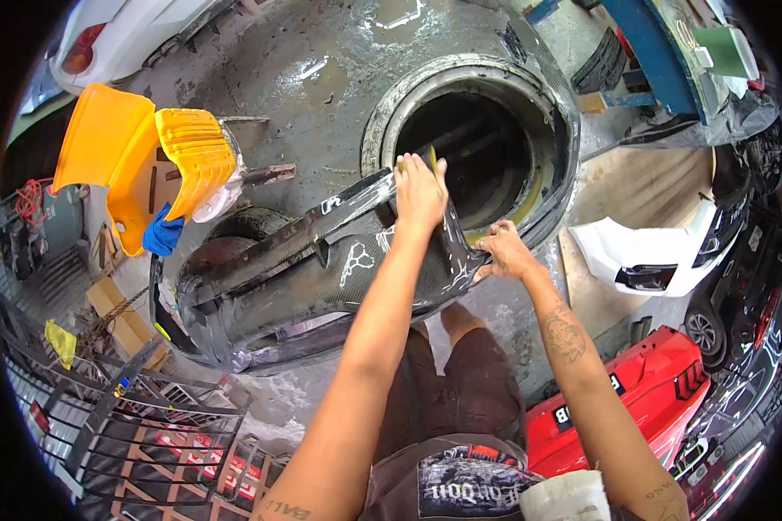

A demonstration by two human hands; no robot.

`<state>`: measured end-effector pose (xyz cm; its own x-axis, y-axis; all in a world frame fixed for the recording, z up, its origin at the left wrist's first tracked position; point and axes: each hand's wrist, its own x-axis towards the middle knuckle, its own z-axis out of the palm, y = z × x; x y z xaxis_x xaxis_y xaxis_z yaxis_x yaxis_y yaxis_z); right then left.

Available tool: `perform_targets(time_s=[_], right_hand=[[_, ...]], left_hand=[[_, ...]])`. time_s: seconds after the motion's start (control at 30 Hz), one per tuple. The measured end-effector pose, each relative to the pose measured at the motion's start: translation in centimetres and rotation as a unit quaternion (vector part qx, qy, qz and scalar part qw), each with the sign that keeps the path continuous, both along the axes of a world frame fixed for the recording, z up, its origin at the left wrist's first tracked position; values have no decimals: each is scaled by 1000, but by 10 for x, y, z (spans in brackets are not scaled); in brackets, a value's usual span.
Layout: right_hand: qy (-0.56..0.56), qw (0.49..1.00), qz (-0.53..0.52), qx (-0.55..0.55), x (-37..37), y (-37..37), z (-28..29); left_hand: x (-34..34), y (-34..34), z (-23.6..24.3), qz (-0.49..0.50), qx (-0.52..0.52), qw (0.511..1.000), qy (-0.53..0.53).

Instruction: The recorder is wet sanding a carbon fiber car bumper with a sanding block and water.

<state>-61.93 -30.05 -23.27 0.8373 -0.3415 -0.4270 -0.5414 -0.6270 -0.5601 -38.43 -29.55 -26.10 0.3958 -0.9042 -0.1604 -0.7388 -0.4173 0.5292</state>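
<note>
A long black carbon-weave car body part (280, 292) with white marks lies across in front of me, beside a round dark tub (384, 97) with a grimy pale rim. My left hand (420, 193) is closed on a narrow yellow object (432, 154), mostly hidden by my fingers, at the part's upper edge over the tub. My right hand (501, 249) grips the right end of the black part near the tub's lower rim, its fingers bent over the edge.
Yellow plastic panels (97, 139) with a blue cloth (163, 230) stand at left. Metal racks (96, 434) fill the lower left. A white bumper (617, 252) lies on a board at right, near a red bumper (634, 391), dark cars (730, 330) and a blue stand (647, 56).
</note>
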Motion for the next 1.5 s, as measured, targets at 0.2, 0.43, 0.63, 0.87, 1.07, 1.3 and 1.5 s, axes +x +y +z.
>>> perform_targets(time_s=[0.2, 0.43, 0.63, 0.87, 1.07, 1.3, 1.5], right_hand=[[-19, 999, -35, 15, -3, 3, -1], [-35, 999, -38, -5, -21, 3, -7], [-68, 997, -21, 11, -1, 3, -7], [-86, 996, -28, -15, -5, 6, -14], [-39, 999, -35, 6, -19, 2, -7], [-23, 1000, -16, 10, -9, 4, -10], [-76, 996, -38, 0, -4, 2, -7]], left_hand=[[-38, 33, 15, -26, -50, 997, -47], [-79, 56, 26, -34, -61, 993, -93], [-15, 8, -1, -52, -19, 993, -104], [-38, 8, 10, -66, -37, 981, -178], [-73, 37, 16, -97, -6, 976, -195], [-51, 16, -3, -85, -8, 973, -215], [-24, -18, 9, -102, 85, 976, -172]])
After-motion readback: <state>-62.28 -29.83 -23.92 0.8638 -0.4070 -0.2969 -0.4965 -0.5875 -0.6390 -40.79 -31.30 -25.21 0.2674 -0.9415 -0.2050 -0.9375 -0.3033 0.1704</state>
